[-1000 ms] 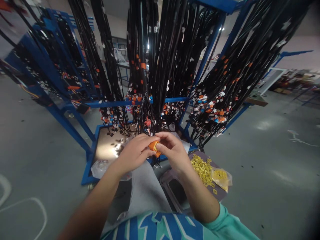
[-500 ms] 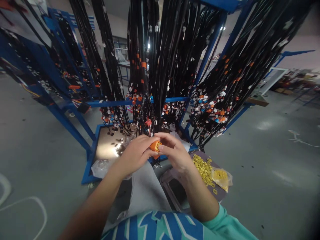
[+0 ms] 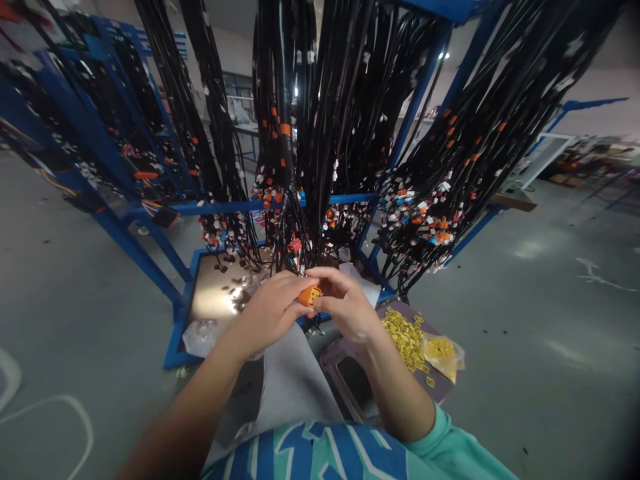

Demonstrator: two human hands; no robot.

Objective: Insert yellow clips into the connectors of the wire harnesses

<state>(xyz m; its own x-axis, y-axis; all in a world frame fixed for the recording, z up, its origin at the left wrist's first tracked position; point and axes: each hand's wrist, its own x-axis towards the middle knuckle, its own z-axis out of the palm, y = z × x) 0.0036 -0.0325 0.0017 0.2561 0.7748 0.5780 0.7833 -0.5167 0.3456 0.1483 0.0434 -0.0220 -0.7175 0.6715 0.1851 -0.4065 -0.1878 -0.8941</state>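
An orange connector (image 3: pixel 311 295) with a yellow piece in its open face sits between my two hands. My left hand (image 3: pixel 273 305) grips it from the left, thumb below and fingers above. From the other side, my right hand (image 3: pixel 347 307) curls its fingers over the top, and its thumb touches the front face near the yellow piece. To the right of my right forearm, a pile of small yellow plastic pieces (image 3: pixel 406 339) lies on a purple-grey stool (image 3: pixel 443 393). A clear plastic bag (image 3: pixel 456 367) with more yellow pieces is beside the pile.
Black wire harnesses (image 3: pixel 330 120) with many coloured connectors hang from a blue metal rack (image 3: pixel 200 208) right in front of me. The rack's base holds a brown board (image 3: pixel 210 287) and a crumpled plastic bag (image 3: pixel 201 337). White cord (image 3: pixel 80 407) lies on the floor at left.
The orange connector has turned slightly and shifted a little left between my fingers. My right thumb has drawn down from the connector's face toward its lower edge.
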